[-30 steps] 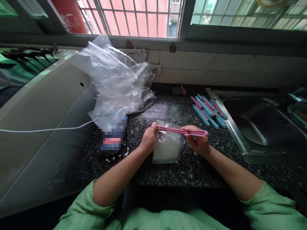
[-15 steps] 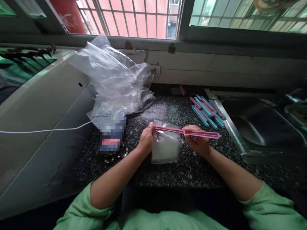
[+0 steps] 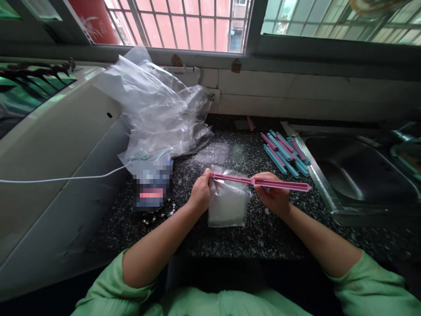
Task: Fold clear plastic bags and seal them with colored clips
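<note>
A long pink plastic bag clip (image 3: pixel 235 178) runs across the top of a small clear bag (image 3: pixel 228 210) with whitish contents. Its left end, together with the bag's upper corner, is pinched by my left hand (image 3: pixel 200 191). My right hand (image 3: pixel 273 198) is closed around the clip right of the bag, where a wider pink channel piece (image 3: pixel 297 186) overlaps a thinner strip and sticks out past the fingers. Whether the bag's mouth lies inside the clip is hard to tell. More pink and turquoise clips (image 3: pixel 284 153) lie in a heap beyond my right hand.
A heap of clear plastic bags (image 3: pixel 158 101) stands at the back left, with a white cable (image 3: pixel 66 181) in front. A pixelated packet (image 3: pixel 153 184) and small shiny bits lie on the speckled counter (image 3: pixel 210 241). White powder (image 3: pixel 213 152) is spilled behind the bag. At right is a metal sink (image 3: pixel 348 166).
The wider piece of the pink clip has shifted slightly right, along with my right hand. My left hand stays at the clip's left end.
</note>
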Demonstrator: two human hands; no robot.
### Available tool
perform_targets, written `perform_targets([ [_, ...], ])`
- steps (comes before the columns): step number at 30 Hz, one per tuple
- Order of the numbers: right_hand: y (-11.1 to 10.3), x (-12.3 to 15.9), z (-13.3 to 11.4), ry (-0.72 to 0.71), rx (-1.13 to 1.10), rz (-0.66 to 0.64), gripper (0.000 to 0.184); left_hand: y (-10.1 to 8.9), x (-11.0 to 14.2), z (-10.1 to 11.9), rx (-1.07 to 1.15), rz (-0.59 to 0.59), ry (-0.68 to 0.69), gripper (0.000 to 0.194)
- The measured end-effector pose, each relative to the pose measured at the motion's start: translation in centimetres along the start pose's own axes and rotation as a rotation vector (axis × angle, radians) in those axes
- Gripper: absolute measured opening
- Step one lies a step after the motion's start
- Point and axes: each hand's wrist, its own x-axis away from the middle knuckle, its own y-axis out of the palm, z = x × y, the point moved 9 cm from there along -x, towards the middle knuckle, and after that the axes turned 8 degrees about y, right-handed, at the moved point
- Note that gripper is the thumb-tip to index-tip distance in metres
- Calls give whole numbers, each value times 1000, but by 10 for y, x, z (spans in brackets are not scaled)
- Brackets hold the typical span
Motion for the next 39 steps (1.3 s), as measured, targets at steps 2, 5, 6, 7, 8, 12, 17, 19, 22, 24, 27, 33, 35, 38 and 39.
perform_targets([
  [2,0,1,2,13,-1,6,16,1,1,-1,24,7,-20,35],
  [5,0,1,3,31,-6,6,14,2,3,-1,55,23,-42,33],
  [6,0,2,4,36,-10,6,14,2,4,-1,62,22,-55,33],
  [7,0,2,4,42,-15,8,14,3,4,-2,65,21,-69,33],
  [8,0,2,5,50,-20,11,13,3,5,-3,66,18,-81,33],
  [12,-1,3,9,88,-56,32,12,6,5,-4,69,-1,-107,33],
  [17,0,4,9,103,-68,39,10,7,6,-9,67,-1,-147,34],
  [19,0,4,8,107,-59,39,10,6,6,-8,61,12,-142,34],
  [22,-1,3,5,92,-55,42,12,5,5,-7,53,8,-114,35],
  [24,-1,3,4,69,-45,36,13,4,3,-4,38,-7,-72,35],
  [27,1,2,6,59,-25,17,12,2,-1,-1,-11,-34,-5,36],
  [33,4,2,13,89,-5,-4,9,-1,-6,-4,-42,-54,15,37],
  [35,6,2,12,79,0,-14,10,-2,-6,-3,-32,-49,20,37],
  [38,7,2,12,66,-3,-27,9,-3,-7,-4,-18,-36,15,35],
  [39,8,2,13,72,0,-33,8,-3,-7,-4,-16,-34,13,35],
])
